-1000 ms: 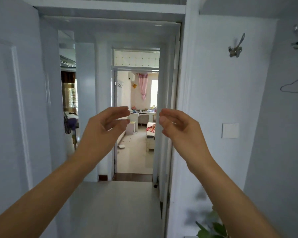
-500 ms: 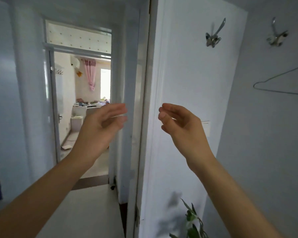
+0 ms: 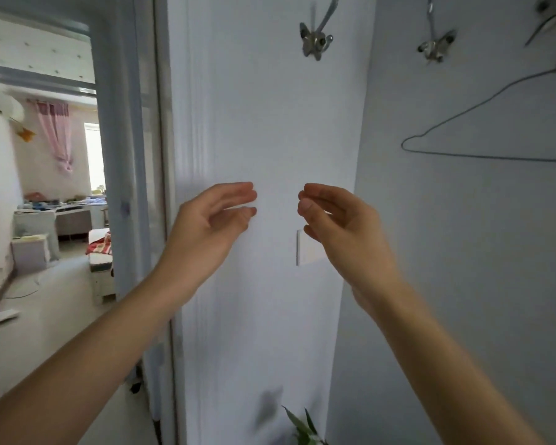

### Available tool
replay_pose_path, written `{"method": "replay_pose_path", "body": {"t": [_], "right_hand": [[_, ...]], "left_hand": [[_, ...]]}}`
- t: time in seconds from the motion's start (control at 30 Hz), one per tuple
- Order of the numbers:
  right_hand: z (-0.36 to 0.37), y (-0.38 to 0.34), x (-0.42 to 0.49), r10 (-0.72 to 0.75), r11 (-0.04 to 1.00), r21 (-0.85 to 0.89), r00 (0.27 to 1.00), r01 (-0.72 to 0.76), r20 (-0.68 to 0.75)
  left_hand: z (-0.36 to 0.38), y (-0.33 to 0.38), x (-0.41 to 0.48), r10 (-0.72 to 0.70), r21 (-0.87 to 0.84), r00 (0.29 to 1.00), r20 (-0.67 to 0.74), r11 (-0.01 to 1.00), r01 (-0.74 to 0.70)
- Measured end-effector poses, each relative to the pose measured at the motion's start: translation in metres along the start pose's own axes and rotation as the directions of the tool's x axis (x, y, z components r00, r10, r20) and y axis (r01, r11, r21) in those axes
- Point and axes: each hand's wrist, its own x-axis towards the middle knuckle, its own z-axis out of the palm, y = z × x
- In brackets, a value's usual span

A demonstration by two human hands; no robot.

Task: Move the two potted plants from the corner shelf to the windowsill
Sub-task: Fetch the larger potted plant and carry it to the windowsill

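Two empty hands are raised before the white wall, palms turned toward each other. The left hand point(image 3: 211, 224) sits left of the light switch point(image 3: 305, 248), fingers loosely curled and apart; the right hand point(image 3: 341, 231) overlaps the switch, likewise half-curled, gripping nothing. Well below the switch and both hands, green leaves of a potted plant point(image 3: 302, 427) poke up at the frame's bottom edge.

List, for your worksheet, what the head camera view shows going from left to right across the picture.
Pink curtain → door frame → left hand → right hand → second wall hook → wire hanger.
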Motion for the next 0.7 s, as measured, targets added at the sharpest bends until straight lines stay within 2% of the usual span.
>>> {"method": "replay_pose_path", "body": {"t": [0.13, 0.4, 0.7], "right_hand": [[-0.016, 0.013, 0.015, -0.013, 0.994, -0.110, 0.995, 0.003, -0.095], [-0.023, 0.025, 0.027, -0.015, 0.937, -0.337, 0.950, -0.095, -0.311], [-0.015, 0.027, 0.008, -0.022, 0.882, -0.420, 0.873, -0.212, -0.487]], "left_hand": [[0.028, -0.022, 0.025, 0.010, -0.090, 0.997, 0.074, 0.996, -0.003], [0.066, -0.069, 0.073, 0.018, -0.268, 0.960, 0.279, 0.962, 0.060], [0.092, -0.101, 0.075, 0.107, -0.402, 0.891, 0.441, 0.911, 0.090]]}}
